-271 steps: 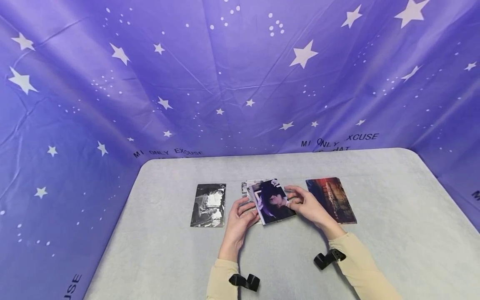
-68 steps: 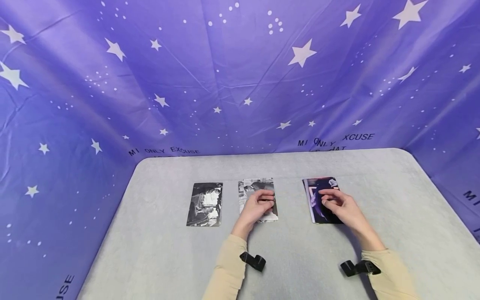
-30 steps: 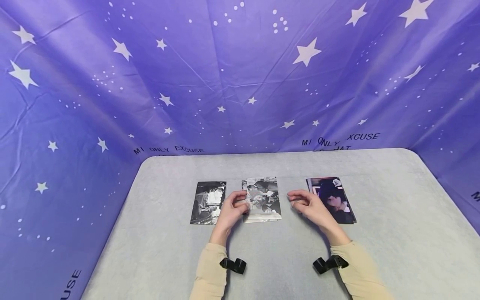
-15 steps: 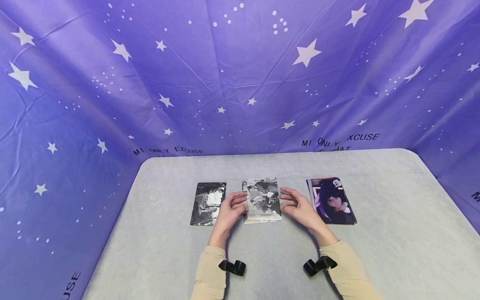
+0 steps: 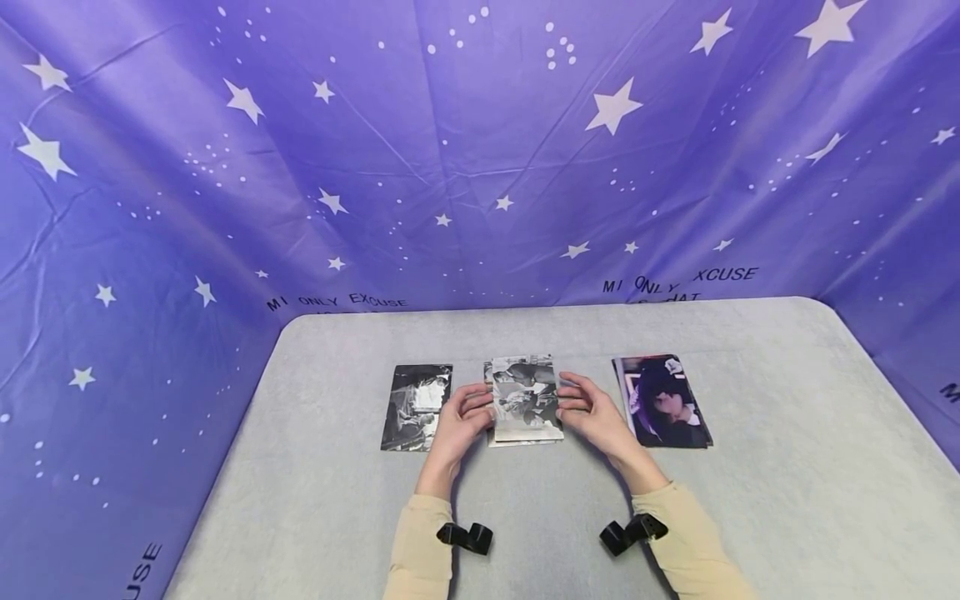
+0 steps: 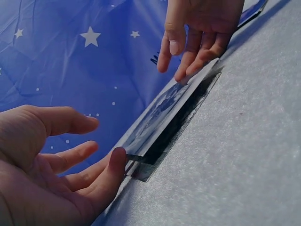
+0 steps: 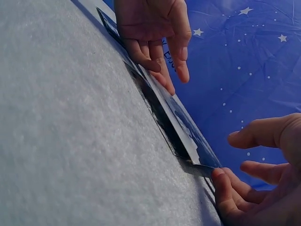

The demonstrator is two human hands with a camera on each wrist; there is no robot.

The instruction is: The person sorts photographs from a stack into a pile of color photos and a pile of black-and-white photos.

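A black-and-white photo (image 5: pixel 528 398) is slightly raised over other photos in the middle. My left hand (image 5: pixel 459 425) holds its left edge by the fingertips. My right hand (image 5: pixel 600 421) holds the opposite edge in the same way. Seen from the left wrist, a dark gap shows between this photo (image 6: pixel 162 110) and the sheet beneath it (image 6: pixel 146 173). The thumbs stand off the photo in both wrist views. Another black-and-white photo (image 5: pixel 417 412) lies to the left. To the right is a pile topped by a purple and black photo (image 5: pixel 666 404).
All the photos are on a table covered with a light grey cloth (image 5: pixel 540 533). A purple curtain with white stars (image 5: pixel 480 150) hangs behind the table and at its sides. Each sleeve carries a black strap-on camera, left camera (image 5: pixel 467 537) and right camera (image 5: pixel 633 533).
The purple photo went from the middle to the right-hand pile. My right hand then came back left to the middle photo's right edge, while my left hand shifted to its left edge.
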